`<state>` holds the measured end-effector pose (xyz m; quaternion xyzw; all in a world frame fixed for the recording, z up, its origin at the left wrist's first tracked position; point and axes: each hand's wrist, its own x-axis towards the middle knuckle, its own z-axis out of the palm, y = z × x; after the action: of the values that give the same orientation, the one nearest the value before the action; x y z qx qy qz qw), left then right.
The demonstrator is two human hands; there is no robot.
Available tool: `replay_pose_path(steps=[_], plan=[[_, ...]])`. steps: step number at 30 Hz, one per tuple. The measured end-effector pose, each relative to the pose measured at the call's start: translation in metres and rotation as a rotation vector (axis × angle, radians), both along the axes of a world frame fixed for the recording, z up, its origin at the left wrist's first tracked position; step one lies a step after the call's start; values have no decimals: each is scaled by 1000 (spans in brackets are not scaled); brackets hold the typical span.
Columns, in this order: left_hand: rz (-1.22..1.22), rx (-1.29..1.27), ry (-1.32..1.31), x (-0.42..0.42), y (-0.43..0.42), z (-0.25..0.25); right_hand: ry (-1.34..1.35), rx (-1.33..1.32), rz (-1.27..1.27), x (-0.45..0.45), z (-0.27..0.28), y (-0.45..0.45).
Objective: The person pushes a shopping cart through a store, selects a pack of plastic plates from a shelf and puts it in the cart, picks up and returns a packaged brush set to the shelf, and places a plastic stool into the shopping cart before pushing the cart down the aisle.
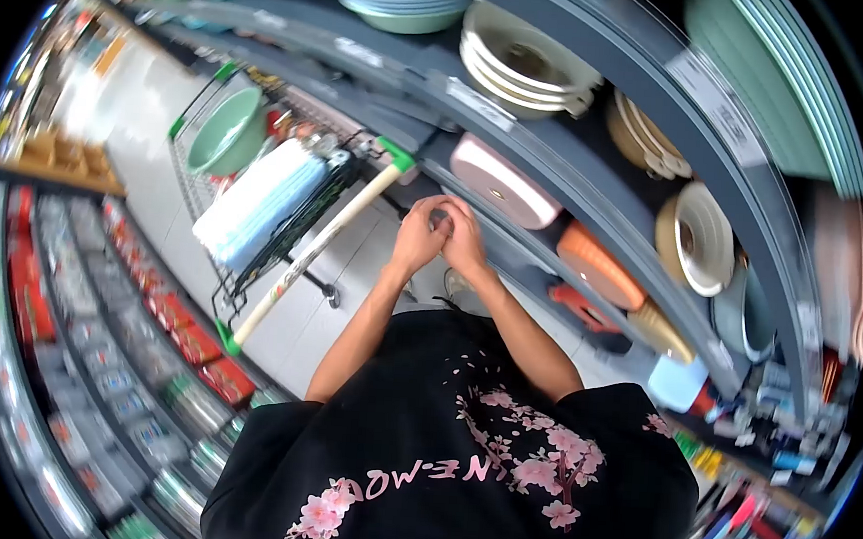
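Note:
My left hand (421,234) and my right hand (466,240) are brought together in front of my body, their fingers curled and touching. A small dark gap shows between them; whether anything is inside is hidden. Beyond them to the right, a pale pink basin (501,183) leans on the lower shelf. Left of my hands stands a shopping cart with a cream handle bar (303,267) and green corner pieces. It carries a green basin (228,131) and a white and light-blue wrapped pack (261,200). Neither hand touches the cart or the shelf goods.
Shelving (558,144) on the right bears stacked cream bowls (524,53), an orange basin (600,263) and several other basins. Rows of packaged goods (115,349) line the left side. Pale floor tiles (145,188) run between, and my shoes (463,293) show below my hands.

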<state>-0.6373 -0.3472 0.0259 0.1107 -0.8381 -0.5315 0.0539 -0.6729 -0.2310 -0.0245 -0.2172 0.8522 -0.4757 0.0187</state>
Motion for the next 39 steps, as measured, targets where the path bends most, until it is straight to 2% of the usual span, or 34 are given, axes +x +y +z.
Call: replay_pose_path(steps=[3,6,7,11,12,13,15,16,18,21,23,25,26,28,30,31,34,37,39], plan=[[-140,49,-16,-30,11,-53,18,47,-254,-2,-12,45],[-197,61,-56,-63,18,-73,-237,6,-612,-3,-30,89],[-195,76,-61,-71,19,-76,-262,69,-665,-4,-40,104],[-116,126,-25,-110,16,-91,-326,-66,-812,-21,-73,134],[-94,116,-98,-117,12,-92,-372,-97,-849,-22,-72,136],[-69,105,-170,-120,9,-94,-373,-95,-859,-25,-71,136],[-42,127,-133,-122,6,-102,-549,-346,-822,-33,-57,131],[-40,66,-98,-127,2,-113,-554,-472,-748,-28,-23,119],[-51,1,-62,-133,-10,-134,-590,-467,-792,-41,-38,119],[-114,85,-55,-144,-34,-142,-650,-428,-811,-44,-33,117],[-8,211,-162,-144,-51,-140,-674,-393,-781,-50,-22,115],[-130,-38,-203,-141,-55,-136,-640,-407,-749,-55,-39,124],[-167,-40,-211,-138,-54,-131,-619,-422,-775,-61,-53,127],[-206,-37,-222,-137,-50,-116,-654,-402,-789,-61,-45,127],[-101,287,-185,-148,-48,-112,-658,-395,-815,-67,-38,128],[-102,285,-185,-153,-49,-113,-658,-397,-816,-69,-40,128],[-235,538,-230,-176,-45,-119,-698,-497,-891,-77,-43,130],[-207,586,-370,-188,-39,-124,-593,-481,-928,-84,-62,133],[-201,560,-358,-194,-36,-132,-589,-499,-932,-81,-58,135]])
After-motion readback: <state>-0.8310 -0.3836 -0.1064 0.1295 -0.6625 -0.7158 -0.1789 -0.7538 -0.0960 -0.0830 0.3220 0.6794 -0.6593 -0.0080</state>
